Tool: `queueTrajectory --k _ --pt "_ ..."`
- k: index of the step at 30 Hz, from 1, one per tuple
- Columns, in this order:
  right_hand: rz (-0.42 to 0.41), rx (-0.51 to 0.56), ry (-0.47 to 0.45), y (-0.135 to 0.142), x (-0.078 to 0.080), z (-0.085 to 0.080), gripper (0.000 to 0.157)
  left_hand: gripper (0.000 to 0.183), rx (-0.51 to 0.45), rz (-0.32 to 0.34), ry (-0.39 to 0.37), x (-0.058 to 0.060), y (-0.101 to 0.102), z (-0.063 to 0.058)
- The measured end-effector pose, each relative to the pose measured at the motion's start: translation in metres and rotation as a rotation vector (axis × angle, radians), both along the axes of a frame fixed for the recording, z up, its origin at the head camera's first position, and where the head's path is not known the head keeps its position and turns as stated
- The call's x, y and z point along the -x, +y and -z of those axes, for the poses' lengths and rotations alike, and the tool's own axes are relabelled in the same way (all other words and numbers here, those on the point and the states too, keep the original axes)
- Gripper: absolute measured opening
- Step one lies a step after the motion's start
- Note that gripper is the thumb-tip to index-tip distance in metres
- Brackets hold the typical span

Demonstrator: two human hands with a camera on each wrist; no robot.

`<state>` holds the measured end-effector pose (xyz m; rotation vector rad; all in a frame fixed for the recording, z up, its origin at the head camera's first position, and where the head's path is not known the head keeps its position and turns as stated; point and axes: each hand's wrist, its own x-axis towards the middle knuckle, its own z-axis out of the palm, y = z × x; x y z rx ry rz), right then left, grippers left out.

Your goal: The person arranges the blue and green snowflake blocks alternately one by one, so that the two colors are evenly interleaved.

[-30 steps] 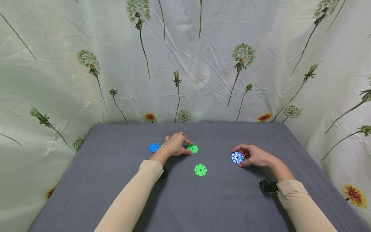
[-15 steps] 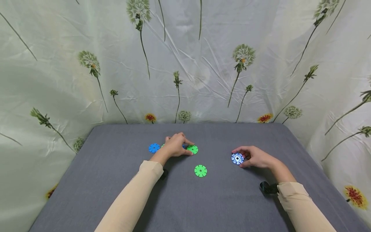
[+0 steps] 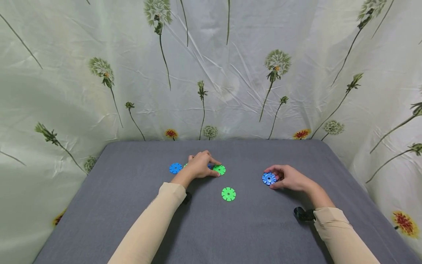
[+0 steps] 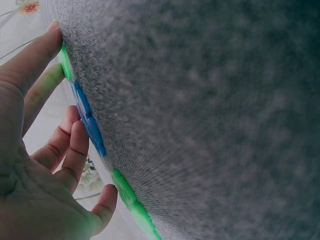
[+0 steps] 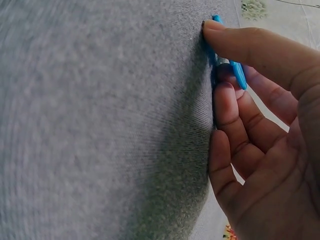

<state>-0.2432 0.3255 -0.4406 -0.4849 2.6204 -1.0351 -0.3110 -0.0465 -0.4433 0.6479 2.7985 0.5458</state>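
In the head view, my left hand point(image 3: 199, 165) reaches over a row of flat, notched plastic discs on the table. Its thumb and index finger span a green disc point(image 3: 219, 169) from rim to rim. The left wrist view shows the other fingers beside a blue disc point(image 4: 89, 120) and a second green disc point(image 4: 132, 200), both mostly hidden from the head camera. My right hand point(image 3: 290, 177) pinches a shiny blue notched disc point(image 3: 269, 179) by its edges; in the right wrist view it tilts close to the cloth.
Another blue disc point(image 3: 176, 168) lies left of my left hand. A loose green disc point(image 3: 228, 194) lies nearer me, between the two hands. Grey cloth point(image 3: 250, 231) covers the table, and a flower-printed curtain point(image 3: 230, 73) hangs behind its far edge.
The blue disc in my right hand has changed its tilt, losing its bright glare, and has shifted slightly left. My left hand has stayed in place.
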Motion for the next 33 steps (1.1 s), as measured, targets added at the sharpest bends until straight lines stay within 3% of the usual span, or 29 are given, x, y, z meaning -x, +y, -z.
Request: queueTrajectory --k 18,33 --pt "0.041 -0.011 0.038 -0.010 0.006 0.004 0.052 0.044 -0.007 -0.001 0.002 0.001 0.000 0.001" --pt "0.051 0.013 0.075 -0.039 0.019 0.004 0.051 0.043 -0.020 0.000 0.003 0.000 0.000 0.000"
